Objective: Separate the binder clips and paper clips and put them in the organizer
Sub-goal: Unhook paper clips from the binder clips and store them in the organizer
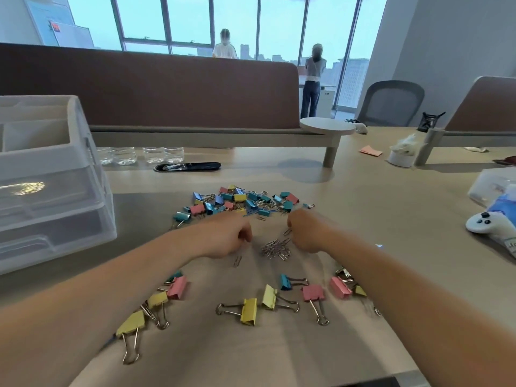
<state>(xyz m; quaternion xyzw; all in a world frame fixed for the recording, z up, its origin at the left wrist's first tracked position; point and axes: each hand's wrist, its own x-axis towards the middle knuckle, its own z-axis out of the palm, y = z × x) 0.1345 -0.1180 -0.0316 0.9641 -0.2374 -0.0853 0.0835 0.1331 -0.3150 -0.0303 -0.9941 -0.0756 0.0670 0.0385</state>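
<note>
A mixed heap of small coloured binder clips (pixel 245 202) lies at the middle of the table. Just nearer sits a small pile of silver paper clips (pixel 276 250), with one stray paper clip (pixel 237 261) to its left. Several larger yellow, pink and blue binder clips (pixel 251 310) are spread close to me. My left hand (pixel 226 238) rests curled left of the paper clip pile. My right hand (pixel 307 233) is curled to its right, and a paper clip hangs at its fingertips. The clear plastic organizer (pixel 50 174) with drawers stands at the left.
Water bottles (pixel 139 156) and a dark cable slot (pixel 187 166) lie behind the heap. A white controller (pixel 491 223) and a plastic box (pixel 491 185) sit at the right. A brown divider (pixel 156 88) runs across the back. Two people stand by the windows.
</note>
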